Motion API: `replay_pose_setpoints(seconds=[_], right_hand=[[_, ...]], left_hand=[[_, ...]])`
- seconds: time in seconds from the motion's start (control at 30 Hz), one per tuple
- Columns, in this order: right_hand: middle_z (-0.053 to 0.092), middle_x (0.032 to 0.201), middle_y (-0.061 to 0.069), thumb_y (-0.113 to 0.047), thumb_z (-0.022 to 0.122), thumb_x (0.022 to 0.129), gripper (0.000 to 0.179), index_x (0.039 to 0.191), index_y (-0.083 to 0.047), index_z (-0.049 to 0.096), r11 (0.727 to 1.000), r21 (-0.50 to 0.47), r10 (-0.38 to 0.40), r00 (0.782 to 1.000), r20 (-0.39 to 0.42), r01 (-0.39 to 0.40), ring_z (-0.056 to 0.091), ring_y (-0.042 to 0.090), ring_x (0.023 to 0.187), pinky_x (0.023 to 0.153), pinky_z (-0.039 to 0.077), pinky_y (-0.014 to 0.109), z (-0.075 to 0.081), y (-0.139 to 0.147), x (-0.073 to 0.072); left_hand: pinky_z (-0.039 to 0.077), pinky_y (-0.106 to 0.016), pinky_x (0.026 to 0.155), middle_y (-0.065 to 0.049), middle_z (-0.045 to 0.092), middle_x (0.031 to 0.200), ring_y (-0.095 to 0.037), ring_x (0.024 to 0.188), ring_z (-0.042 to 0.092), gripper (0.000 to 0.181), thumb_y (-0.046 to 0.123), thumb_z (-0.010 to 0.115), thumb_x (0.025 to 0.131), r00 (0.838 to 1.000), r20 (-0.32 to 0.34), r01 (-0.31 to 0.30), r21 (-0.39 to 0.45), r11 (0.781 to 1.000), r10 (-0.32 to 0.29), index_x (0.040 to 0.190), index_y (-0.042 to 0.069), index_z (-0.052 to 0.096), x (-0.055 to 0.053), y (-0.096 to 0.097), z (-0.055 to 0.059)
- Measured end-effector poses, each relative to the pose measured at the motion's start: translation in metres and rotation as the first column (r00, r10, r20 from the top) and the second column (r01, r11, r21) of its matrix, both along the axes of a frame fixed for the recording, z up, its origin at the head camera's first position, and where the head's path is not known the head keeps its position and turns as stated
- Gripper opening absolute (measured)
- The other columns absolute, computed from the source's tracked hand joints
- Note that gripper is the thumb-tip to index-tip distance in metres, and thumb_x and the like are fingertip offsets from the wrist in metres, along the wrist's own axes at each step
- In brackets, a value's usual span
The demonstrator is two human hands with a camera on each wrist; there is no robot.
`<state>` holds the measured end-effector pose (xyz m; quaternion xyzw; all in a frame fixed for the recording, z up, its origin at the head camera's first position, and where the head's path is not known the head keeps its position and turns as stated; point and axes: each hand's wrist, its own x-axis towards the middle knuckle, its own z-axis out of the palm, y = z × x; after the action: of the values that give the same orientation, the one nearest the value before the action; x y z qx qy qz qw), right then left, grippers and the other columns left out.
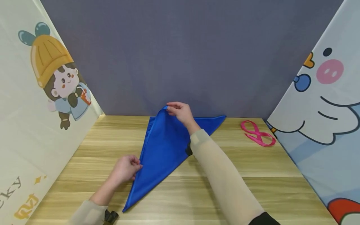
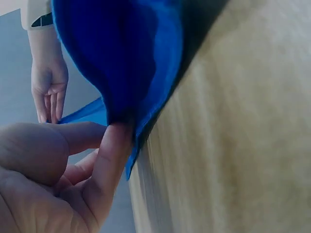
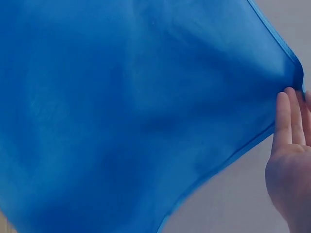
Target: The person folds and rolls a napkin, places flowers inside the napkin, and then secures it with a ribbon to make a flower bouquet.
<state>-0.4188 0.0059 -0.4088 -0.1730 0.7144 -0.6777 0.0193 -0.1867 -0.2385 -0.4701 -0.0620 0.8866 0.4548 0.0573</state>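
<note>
A smooth blue cloth (image 1: 164, 150) with hemmed edges is folded into a rough triangle on the wooden table. One point of it lies toward the front left, another at the back right. My right hand (image 1: 181, 114) pinches the cloth's upper corner and holds it raised off the table; in the right wrist view that hand (image 3: 294, 145) has the fabric stretched from its fingertips. At the left edge, my left hand (image 1: 126, 168) pinches the hem between thumb and finger. The left wrist view shows the layers parted above the left fingers (image 2: 114, 155).
A pink ribbon (image 1: 258, 133) lies in loops at the table's back right. A grey panel (image 1: 180, 56) stands behind the table (image 1: 239, 190), with printed panels at the left (image 1: 25, 103) and right (image 1: 317, 112).
</note>
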Motion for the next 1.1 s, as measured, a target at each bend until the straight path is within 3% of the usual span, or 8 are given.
replay_pose_setpoints(seconds=[0.37,0.5,0.6,0.67,0.77,0.9,1.0,1.1], right_hand=[[0.076,0.138,0.016,-0.016,0.073,0.108,0.037,0.141,0.0,0.072,1.0,0.023,0.02,1.0,0.017,-0.02,0.075,0.03,0.123,0.099,0.064,0.035,0.001,-0.036,-0.007],[0.071,0.149,0.011,-0.019,0.07,0.109,0.045,0.152,-0.007,0.065,0.987,0.115,0.107,0.993,0.052,-0.112,0.07,0.027,0.135,0.11,0.059,0.04,-0.006,-0.047,-0.008],[0.063,0.16,0.006,-0.019,0.064,0.113,0.055,0.166,-0.015,0.049,0.945,0.242,0.217,0.975,0.044,-0.221,0.061,0.027,0.147,0.123,0.049,0.048,-0.01,-0.048,-0.007],[0.061,0.162,0.004,-0.019,0.061,0.114,0.06,0.171,-0.018,0.042,0.894,0.359,0.273,0.961,0.037,-0.268,0.058,0.027,0.151,0.126,0.045,0.049,-0.013,-0.045,-0.007],[0.062,0.161,0.008,-0.017,0.061,0.114,0.056,0.168,-0.014,0.046,0.799,0.53,0.313,0.949,0.037,-0.284,0.058,0.03,0.15,0.126,0.046,0.049,-0.019,-0.034,-0.007],[0.058,0.164,0.01,-0.024,0.069,0.11,0.053,0.161,-0.014,0.056,0.609,0.754,0.318,0.947,0.05,-0.245,0.052,0.031,0.154,0.127,0.043,0.049,-0.031,-0.015,-0.003],[0.044,0.174,0.01,-0.041,0.075,0.106,0.066,0.165,-0.022,0.052,0.452,0.867,0.285,0.955,0.084,-0.212,0.038,0.036,0.163,0.133,0.032,0.056,-0.038,0.002,0.004],[0.027,0.182,0.013,-0.055,0.078,0.1,0.082,0.17,-0.029,0.044,0.344,0.917,0.229,0.965,0.126,-0.201,0.02,0.041,0.17,0.135,0.02,0.066,-0.045,0.019,0.011]], left_hand=[[0.059,-0.032,0.051,-0.008,0.067,0.076,-0.016,0.052,0.063,0.011,0.0,0.076,0.098,0.998,0.042,-0.047,0.015,0.999,0.047,0.093,0.0,0.066,-0.001,0.002,-0.001],[0.058,-0.032,0.051,-0.007,0.067,0.075,-0.016,0.052,0.063,0.011,0.001,0.076,0.098,0.997,0.051,-0.054,0.006,0.999,0.054,0.093,0.0,0.067,-0.002,0.001,-0.001],[0.058,-0.032,0.051,-0.007,0.068,0.074,-0.016,0.052,0.063,0.011,0.002,0.076,0.098,0.997,0.047,-0.056,-0.004,0.998,0.056,0.093,0.0,0.067,-0.002,-0.001,-0.001],[0.058,-0.032,0.052,-0.007,0.068,0.075,-0.016,0.052,0.063,0.011,0.003,0.077,0.098,0.997,0.044,-0.055,-0.011,0.998,0.056,0.093,0.0,0.067,-0.002,-0.002,-0.002],[0.058,-0.032,0.052,-0.007,0.068,0.074,-0.016,0.053,0.064,0.012,0.004,0.077,0.098,0.997,0.046,-0.054,-0.033,0.998,0.056,0.093,0.0,0.067,-0.002,-0.002,-0.001],[0.058,-0.032,0.053,-0.007,0.067,0.074,-0.016,0.054,0.064,0.012,0.005,0.076,0.099,0.997,0.057,-0.051,-0.047,0.998,0.054,0.094,0.0,0.066,-0.003,-0.003,0.0],[0.058,-0.031,0.052,-0.007,0.066,0.074,-0.016,0.054,0.063,0.013,0.005,0.076,0.099,0.997,0.056,-0.046,-0.051,0.998,0.049,0.094,0.0,0.065,-0.004,-0.002,-0.001],[0.058,-0.031,0.052,-0.006,0.065,0.071,-0.015,0.054,0.063,0.014,0.006,0.076,0.099,0.997,0.058,-0.042,-0.065,0.997,0.046,0.093,0.001,0.065,-0.006,-0.001,-0.002]])
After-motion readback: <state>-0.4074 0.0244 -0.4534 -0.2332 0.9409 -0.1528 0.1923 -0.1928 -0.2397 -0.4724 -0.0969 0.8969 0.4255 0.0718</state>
